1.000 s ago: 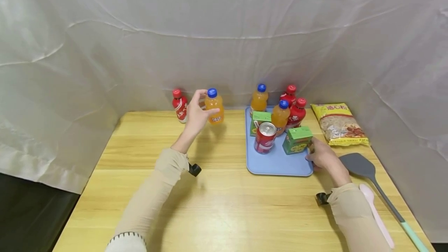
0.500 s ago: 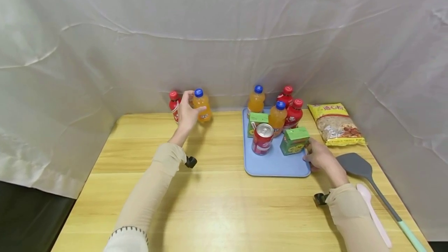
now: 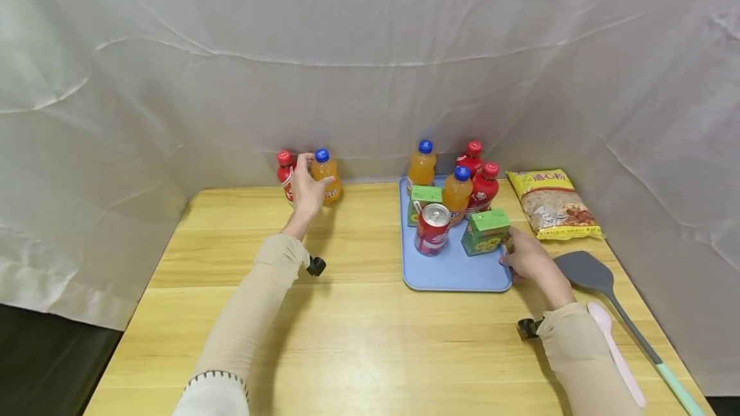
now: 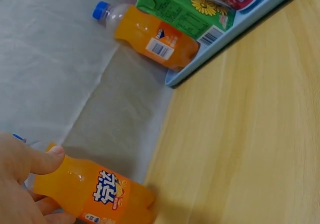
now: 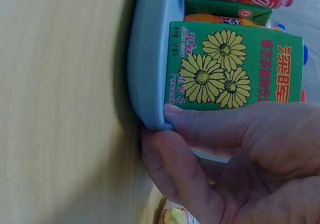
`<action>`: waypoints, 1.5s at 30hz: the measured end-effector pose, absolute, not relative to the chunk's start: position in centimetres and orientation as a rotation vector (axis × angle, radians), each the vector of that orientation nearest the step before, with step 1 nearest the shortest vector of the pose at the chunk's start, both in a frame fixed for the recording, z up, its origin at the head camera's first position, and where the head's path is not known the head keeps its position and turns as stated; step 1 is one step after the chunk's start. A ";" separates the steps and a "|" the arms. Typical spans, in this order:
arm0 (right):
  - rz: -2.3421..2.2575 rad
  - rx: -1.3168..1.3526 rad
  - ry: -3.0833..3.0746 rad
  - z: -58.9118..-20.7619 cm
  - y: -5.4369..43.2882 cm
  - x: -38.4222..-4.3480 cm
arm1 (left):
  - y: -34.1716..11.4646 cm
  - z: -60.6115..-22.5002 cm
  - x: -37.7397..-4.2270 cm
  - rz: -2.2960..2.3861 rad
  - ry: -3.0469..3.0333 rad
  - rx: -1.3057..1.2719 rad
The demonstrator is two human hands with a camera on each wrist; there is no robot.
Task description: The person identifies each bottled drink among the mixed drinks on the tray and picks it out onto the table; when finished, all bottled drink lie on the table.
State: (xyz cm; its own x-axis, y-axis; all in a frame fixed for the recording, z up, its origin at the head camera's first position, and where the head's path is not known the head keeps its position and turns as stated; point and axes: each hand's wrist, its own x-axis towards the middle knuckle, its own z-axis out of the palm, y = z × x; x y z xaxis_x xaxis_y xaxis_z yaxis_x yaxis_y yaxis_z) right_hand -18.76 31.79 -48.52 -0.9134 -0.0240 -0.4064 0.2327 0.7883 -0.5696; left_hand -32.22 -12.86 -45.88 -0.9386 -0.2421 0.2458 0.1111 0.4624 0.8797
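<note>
My left hand (image 3: pixel 308 190) grips an orange soda bottle (image 3: pixel 331 180) with a blue cap, upright at the table's back edge. In the left wrist view the thumb lies over the upper part of this soda bottle (image 4: pixel 107 191). Just left of the hand stands a red bottle (image 3: pixel 284 175), partly hidden by it. My right hand (image 3: pixel 532 260) pinches the right rim of a blue tray (image 3: pixel 457 278). In the right wrist view, the thumb sits on top of the tray's rim (image 5: pixel 150 58), fingers underneath, right beside a green drink carton (image 5: pixel 215 68).
Besides that carton, the tray holds a red can (image 3: pixel 432 231), another green carton (image 3: pixel 424 201), orange soda bottles (image 3: pixel 457 196) and red bottles (image 3: pixel 483 192). To its right lie a yellow food packet (image 3: pixel 556 207), a grey spatula (image 3: pixel 586 271) and a pink spoon (image 3: pixel 614 345). A grey curtain (image 3: pixel 370 69) hangs behind.
My left hand has carried the orange soda bottle leftward and down, close beside the red bottle. The right hand stays at the tray's rim. The view has shifted slightly.
</note>
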 end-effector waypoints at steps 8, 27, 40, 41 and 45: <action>-0.896 0.164 2.578 -48.5 31.8 -18.8 | -13.2 -45.9 -32.2 -1.462 -2.432 0.091; -0.898 0.159 2.575 -48.5 31.8 -18.8 | -8.8 -43.3 -30.6 -1.352 -2.160 -0.134; -0.918 0.144 2.579 -48.7 32.1 -18.6 | 4.0 -40.9 -27.3 -1.291 -2.720 -0.682; -0.917 0.139 2.584 -48.7 32.1 -18.5 | 4.7 -41.1 -27.2 -1.284 -2.754 -0.679; -0.915 0.133 2.598 -48.7 32.2 -18.4 | 6.7 -41.6 -27.2 -1.256 -2.810 -0.654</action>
State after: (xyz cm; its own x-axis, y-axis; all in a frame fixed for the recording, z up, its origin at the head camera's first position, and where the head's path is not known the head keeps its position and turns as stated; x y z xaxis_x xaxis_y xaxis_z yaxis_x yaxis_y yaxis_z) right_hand -18.44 32.18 -48.67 -0.9226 -0.0368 -0.3839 0.2118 0.7836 -0.5841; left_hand -27.20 6.73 -41.64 -0.9136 0.3731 0.1616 0.3692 0.5948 0.7141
